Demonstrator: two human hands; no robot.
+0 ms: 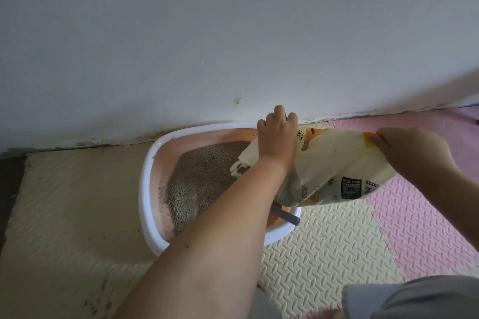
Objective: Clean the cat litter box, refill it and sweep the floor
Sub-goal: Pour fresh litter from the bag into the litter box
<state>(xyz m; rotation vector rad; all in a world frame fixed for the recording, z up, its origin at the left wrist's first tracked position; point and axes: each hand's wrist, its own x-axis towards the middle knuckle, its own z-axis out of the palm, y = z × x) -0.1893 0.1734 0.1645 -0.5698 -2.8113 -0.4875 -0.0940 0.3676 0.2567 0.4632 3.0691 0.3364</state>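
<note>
Foam mat [324, 254]: bag [337, 163] lies crosswise, mouth left over box [145, 189].

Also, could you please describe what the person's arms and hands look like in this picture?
Both are bare: the left hand and right hand have no gloves, and no rings, watch or bracelet show. No sleeves are in view on the arms.

white wall [181, 33], cream and pink foam mats [324, 254]

Both forearms [207, 228] bare; grey fabric garment [420, 298] below
</note>
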